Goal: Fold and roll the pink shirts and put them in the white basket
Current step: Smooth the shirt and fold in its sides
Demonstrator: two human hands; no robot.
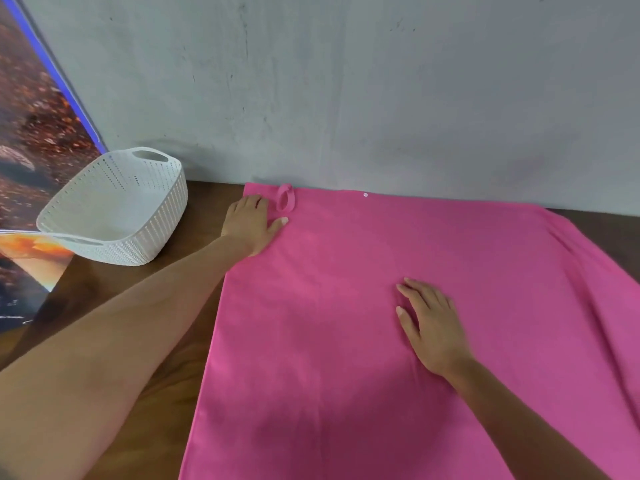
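**Head view: pink shirt spread flat, both hands smoothing it**

Head camera looks down on a pink shirt [346, 323] lying flat on a brown wooden table [180, 348], its far edge against a grey wall [346, 81]. The left hand [251, 223] rests palm-down on the far left corner, fingers together and thumb out, beside a small fabric loop [285, 199]. The right hand [429, 323] presses the middle of the cloth, fingers slightly spread; neither pinches anything.

The step looks like flattening before the first fold. It should go best with the corner pinned while the other palm sweeps outward, pushing out the soft ripples at the right edge, so the fold lines come out straight.

The cloth is thin, matte and limp. The white basket [162, 209], rigid perforated plastic with handle cut-outs, sits empty, left of the shirt.
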